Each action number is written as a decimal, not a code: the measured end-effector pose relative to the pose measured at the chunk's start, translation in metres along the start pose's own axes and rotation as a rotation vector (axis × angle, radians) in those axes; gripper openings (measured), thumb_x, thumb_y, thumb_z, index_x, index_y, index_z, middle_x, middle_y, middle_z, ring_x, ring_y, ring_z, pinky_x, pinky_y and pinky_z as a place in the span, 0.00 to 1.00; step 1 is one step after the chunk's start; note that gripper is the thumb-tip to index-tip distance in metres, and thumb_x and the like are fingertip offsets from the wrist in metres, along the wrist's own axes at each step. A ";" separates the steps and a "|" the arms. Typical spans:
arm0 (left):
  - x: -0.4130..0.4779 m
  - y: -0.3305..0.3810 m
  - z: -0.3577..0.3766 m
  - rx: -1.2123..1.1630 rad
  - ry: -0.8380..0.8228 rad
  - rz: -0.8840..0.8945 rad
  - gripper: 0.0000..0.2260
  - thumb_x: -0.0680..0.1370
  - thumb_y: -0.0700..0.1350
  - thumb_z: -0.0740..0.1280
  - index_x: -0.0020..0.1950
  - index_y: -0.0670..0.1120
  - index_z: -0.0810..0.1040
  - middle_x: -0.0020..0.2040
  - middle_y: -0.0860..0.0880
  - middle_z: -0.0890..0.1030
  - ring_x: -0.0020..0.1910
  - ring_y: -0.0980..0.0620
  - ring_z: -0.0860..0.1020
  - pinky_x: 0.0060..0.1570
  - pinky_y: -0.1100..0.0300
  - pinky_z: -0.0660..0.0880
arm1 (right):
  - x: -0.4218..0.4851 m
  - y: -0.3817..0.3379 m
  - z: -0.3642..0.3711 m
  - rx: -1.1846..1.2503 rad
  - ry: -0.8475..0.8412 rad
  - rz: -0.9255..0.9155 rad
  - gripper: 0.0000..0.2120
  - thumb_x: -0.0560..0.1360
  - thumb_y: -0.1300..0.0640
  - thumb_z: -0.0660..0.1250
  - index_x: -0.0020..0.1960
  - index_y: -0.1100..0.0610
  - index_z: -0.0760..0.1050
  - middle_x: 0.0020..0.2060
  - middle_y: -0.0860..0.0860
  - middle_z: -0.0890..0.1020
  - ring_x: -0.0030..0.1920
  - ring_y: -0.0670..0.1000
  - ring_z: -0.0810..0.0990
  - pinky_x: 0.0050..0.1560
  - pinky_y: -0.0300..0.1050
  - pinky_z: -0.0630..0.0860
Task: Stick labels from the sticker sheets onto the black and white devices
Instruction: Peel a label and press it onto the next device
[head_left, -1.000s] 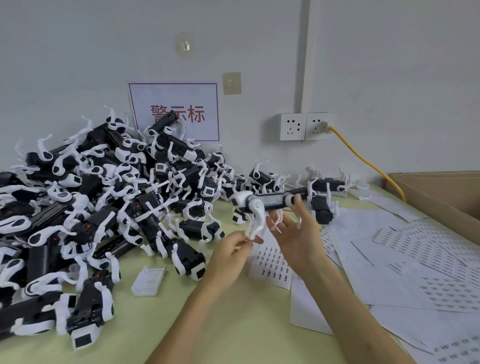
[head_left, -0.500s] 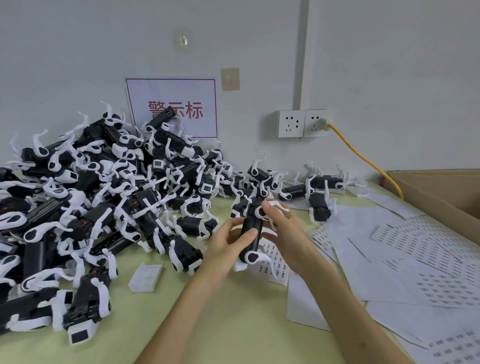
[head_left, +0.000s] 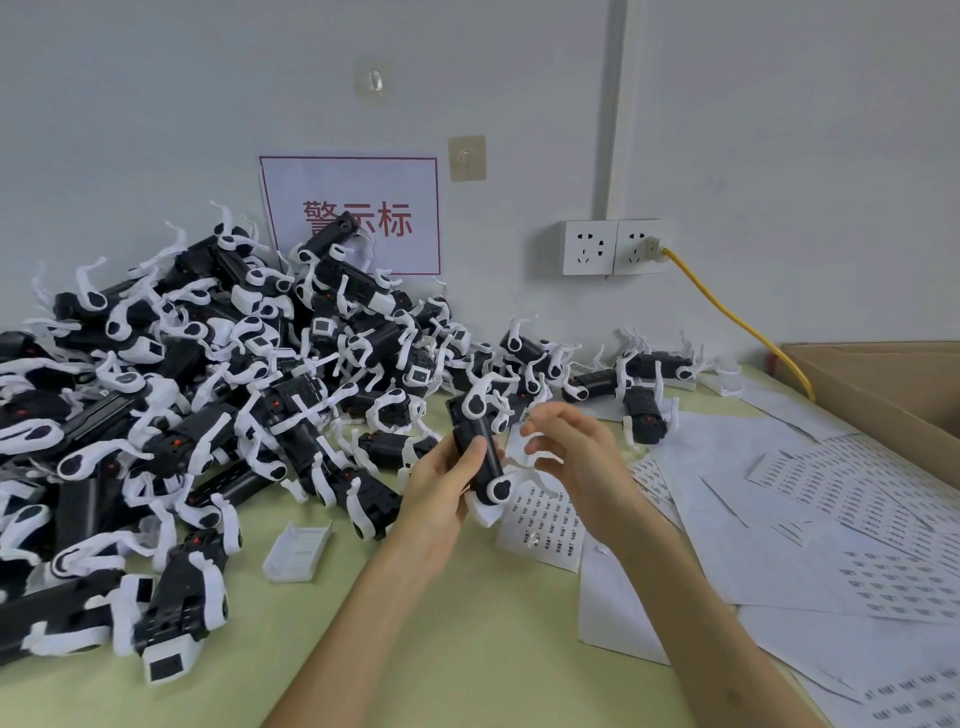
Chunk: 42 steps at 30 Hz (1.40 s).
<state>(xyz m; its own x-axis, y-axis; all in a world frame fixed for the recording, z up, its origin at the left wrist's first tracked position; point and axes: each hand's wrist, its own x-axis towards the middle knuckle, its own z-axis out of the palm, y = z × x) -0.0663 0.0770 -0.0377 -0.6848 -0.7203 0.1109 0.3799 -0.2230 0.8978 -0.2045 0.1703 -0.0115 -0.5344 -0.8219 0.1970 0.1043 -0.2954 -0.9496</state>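
table: a pale green table (head_left: 467, 649) runs up to the wall, crowded on both sides.
pile: black and white devices (head_left: 208, 405) are heaped across the left half, their white arms tangled together.
sheets: sticker sheets (head_left: 857, 519) are fanned over the right half, and one sheet (head_left: 545, 525) lies right under the hands.
device: one device (head_left: 475, 441) is held up over the table between pile and sheets, tilted, a black face turned towards the person.
left hand: the left hand (head_left: 441, 493) is wrapped round the device's lower half, thumb pressed on the black face.
right hand: the right hand (head_left: 571, 457) is just beside the device and apart from it, fingers loosely bent. whether the fingertips pinch a label is too small to tell.
step: this looks like the moment before a label goes on.
risk: a label could land crooked or creased if the thumb covers the spot. a one-handed hold on the lower half may let the device twist under pressure.
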 end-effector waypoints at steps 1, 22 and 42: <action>0.000 0.000 0.000 -0.023 -0.013 -0.013 0.17 0.74 0.49 0.69 0.59 0.41 0.82 0.51 0.43 0.86 0.51 0.48 0.84 0.54 0.57 0.81 | -0.001 0.001 0.002 -0.046 -0.025 -0.009 0.10 0.79 0.61 0.69 0.41 0.52 0.81 0.41 0.51 0.83 0.38 0.47 0.79 0.41 0.38 0.76; 0.003 -0.005 -0.001 0.124 0.177 0.091 0.18 0.76 0.42 0.76 0.64 0.50 0.79 0.54 0.45 0.84 0.52 0.47 0.86 0.49 0.54 0.82 | -0.002 0.009 0.007 -0.349 -0.038 -0.094 0.06 0.80 0.59 0.71 0.44 0.56 0.82 0.37 0.45 0.84 0.38 0.42 0.82 0.38 0.36 0.78; 0.003 -0.007 -0.003 0.177 0.208 0.195 0.20 0.72 0.41 0.79 0.59 0.56 0.78 0.53 0.47 0.85 0.47 0.53 0.86 0.43 0.62 0.81 | -0.002 0.011 0.010 -0.436 -0.001 -0.182 0.06 0.78 0.60 0.72 0.43 0.54 0.82 0.35 0.44 0.83 0.37 0.42 0.83 0.34 0.36 0.77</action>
<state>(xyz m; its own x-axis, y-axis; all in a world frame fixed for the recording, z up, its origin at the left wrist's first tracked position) -0.0689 0.0749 -0.0446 -0.4612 -0.8609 0.2150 0.3654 0.0366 0.9301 -0.1942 0.1638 -0.0203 -0.5103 -0.7765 0.3697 -0.3532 -0.2028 -0.9133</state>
